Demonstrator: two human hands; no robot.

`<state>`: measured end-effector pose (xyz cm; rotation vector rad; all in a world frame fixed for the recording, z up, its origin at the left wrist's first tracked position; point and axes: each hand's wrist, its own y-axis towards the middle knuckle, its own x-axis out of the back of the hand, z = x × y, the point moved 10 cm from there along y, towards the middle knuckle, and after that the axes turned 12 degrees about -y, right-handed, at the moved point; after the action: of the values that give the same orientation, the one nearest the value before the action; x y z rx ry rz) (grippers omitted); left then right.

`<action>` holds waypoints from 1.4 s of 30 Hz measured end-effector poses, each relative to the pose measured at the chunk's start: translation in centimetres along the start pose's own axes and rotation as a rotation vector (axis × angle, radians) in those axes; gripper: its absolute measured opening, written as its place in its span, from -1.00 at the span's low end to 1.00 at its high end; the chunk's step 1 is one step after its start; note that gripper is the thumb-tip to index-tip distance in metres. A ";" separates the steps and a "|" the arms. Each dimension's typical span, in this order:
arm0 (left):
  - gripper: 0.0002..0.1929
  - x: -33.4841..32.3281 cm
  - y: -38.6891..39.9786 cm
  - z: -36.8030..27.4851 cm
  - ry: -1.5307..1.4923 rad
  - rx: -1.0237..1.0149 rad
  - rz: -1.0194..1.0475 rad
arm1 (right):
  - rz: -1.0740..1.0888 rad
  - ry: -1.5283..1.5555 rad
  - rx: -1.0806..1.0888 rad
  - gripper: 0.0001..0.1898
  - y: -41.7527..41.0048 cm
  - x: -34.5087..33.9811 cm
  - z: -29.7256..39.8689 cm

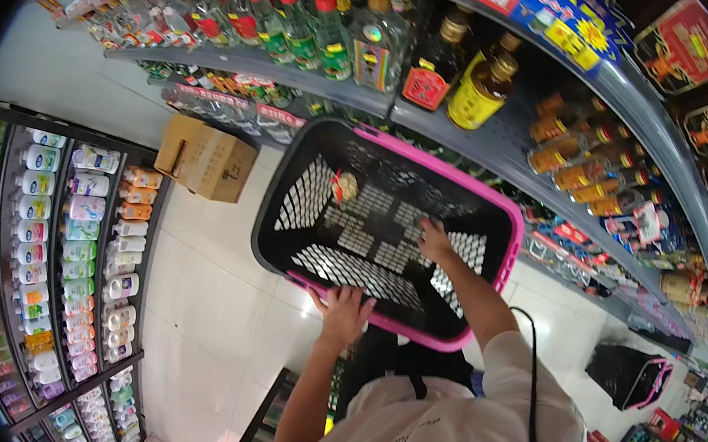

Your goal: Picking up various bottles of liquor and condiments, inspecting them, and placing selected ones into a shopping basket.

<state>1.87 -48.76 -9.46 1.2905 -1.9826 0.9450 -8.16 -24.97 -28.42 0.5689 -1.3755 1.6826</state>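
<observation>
A black plastic shopping basket [270, 211] with a pink rim and handle lies before me, its lattice walls and floor visible from above. My left hand [343, 315] rests on the pink edge nearest my body, fingers over the rim. Inside the basket, towards its right side, is my right hand [435, 240]; a small dark shape shows at its fingertips, too unclear to name. A small round tan item with a red ribbon [346, 187] sits in the basket's left part, apart from both hands.
Shelves of glass bottles [378, 40] curve across the top and right. A cardboard box [207, 158] stands on the tiled floor at left, beside racks of toiletry bottles [86, 210]. Another black basket with pink handles [621, 376] stands at right.
</observation>
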 end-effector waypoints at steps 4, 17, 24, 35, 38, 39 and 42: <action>-0.62 -0.2 -1.2 1.2 -0.032 0.022 -0.024 | 0.239 -0.031 -0.220 -0.36 0.8 -1.8 2.1; -0.69 0.4 -0.6 0.5 -0.048 0.015 -0.021 | -0.029 -0.074 -0.015 -0.72 3.6 -2.9 1.9; -0.63 -0.9 -0.2 2.0 -0.176 0.126 0.025 | -0.237 0.360 0.199 -0.58 -9.7 14.2 7.4; -0.24 8.6 3.3 -13.6 -0.749 -0.329 0.009 | -0.500 0.722 0.375 -0.60 -24.6 32.2 9.4; -0.29 6.7 2.2 -15.3 -0.812 -0.281 0.041 | -0.548 0.685 0.383 -0.55 -26.7 32.9 9.5; -0.32 6.2 2.0 -15.1 -0.864 -0.276 -0.011 | -0.552 0.683 0.352 -0.52 -27.0 32.5 9.3; -0.34 4.8 0.8 -14.7 -0.876 -0.283 -0.067 | -0.512 0.726 0.307 -0.43 -28.0 30.9 9.1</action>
<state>0.81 -39.05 2.60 1.7558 -2.5441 0.0056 -2.39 -22.83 13.83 0.3713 -0.4097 1.4563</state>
